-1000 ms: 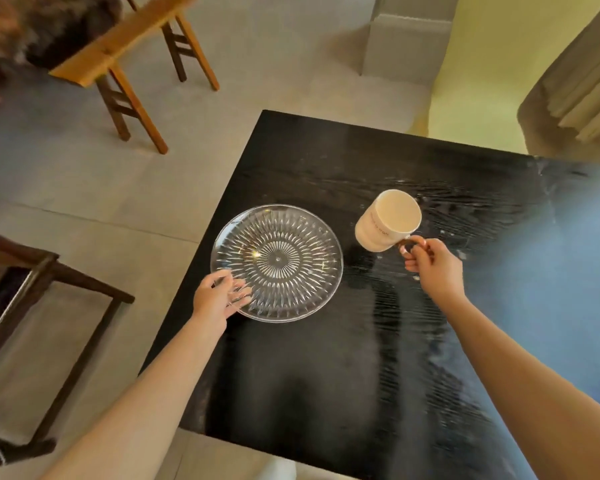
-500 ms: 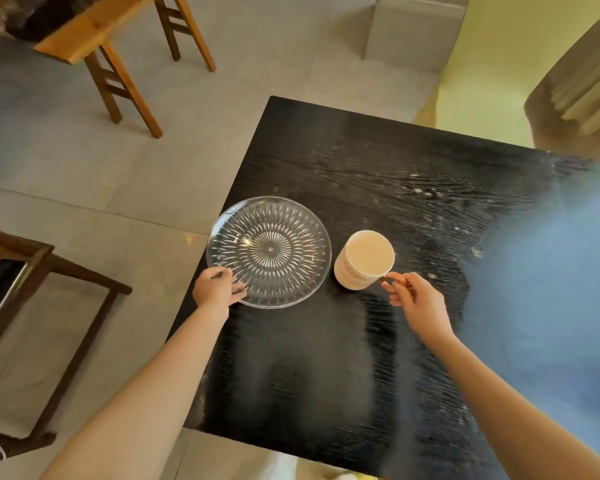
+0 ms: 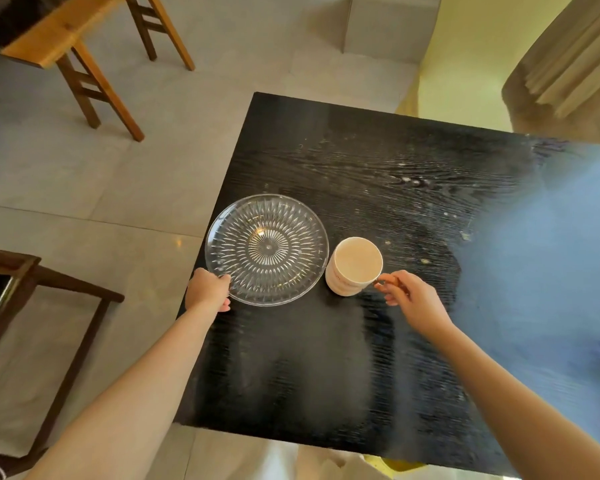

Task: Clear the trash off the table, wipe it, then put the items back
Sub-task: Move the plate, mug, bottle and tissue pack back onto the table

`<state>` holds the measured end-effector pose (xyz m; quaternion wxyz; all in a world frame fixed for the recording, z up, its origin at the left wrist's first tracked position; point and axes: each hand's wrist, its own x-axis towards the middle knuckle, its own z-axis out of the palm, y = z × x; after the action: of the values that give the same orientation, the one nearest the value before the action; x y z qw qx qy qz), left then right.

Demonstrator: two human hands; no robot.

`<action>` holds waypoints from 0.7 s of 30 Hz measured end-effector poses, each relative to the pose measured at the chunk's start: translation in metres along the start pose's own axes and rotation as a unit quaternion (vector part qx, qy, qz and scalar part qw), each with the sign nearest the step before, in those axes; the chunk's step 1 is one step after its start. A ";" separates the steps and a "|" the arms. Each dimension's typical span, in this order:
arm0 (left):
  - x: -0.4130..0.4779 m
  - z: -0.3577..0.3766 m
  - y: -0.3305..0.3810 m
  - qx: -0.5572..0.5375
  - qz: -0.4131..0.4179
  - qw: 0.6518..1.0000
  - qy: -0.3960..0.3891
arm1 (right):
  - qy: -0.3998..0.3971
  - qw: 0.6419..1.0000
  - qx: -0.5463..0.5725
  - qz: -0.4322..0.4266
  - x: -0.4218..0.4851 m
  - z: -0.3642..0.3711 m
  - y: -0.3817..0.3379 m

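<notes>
Glass plate point(image 3: 266, 249) lies near the black bench's point(image 3: 378, 174) left edge; my left hand point(image 3: 208, 292) pinches its rim. My right hand point(image 3: 409, 299) grips the cream mug's point(image 3: 354, 270) handle; its red lettering is unreadable.

Plate point(image 3: 266, 249) and mug point(image 3: 354, 270) crowd left edge; table point(image 3: 413, 188) beyond bare.

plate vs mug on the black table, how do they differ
The glass plate is clear, flat and wide; the mug is opaque cream, tall and narrower. The left hand grips the plate's rim; the right hand pinches the mug's handle. Both look empty and sit upright on the table.
</notes>
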<state>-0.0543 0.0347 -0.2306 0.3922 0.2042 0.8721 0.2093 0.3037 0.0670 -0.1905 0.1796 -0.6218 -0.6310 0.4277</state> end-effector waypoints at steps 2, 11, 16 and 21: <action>-0.002 -0.002 0.001 0.012 0.015 1.000 0.012 | -0.003 1.000 -0.004 0.007 -0.001 -0.002 -0.004; -0.030 0.003 0.001 0.201 0.175 0.961 0.080 | -0.019 0.997 -0.069 0.042 -0.001 -0.006 -0.019; -0.053 0.016 0.010 0.313 0.242 0.918 0.032 | -0.045 0.994 -0.072 0.074 0.001 -0.017 -0.016; -0.084 0.028 0.068 0.250 0.312 0.914 -0.066 | -0.155 0.964 -0.168 0.133 0.007 -0.065 -0.003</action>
<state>0.0313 0.0534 -0.1613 0.3000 0.5706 0.7601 0.0817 0.3494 0.0944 -0.1531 -0.0861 -0.6474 -0.6255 0.4267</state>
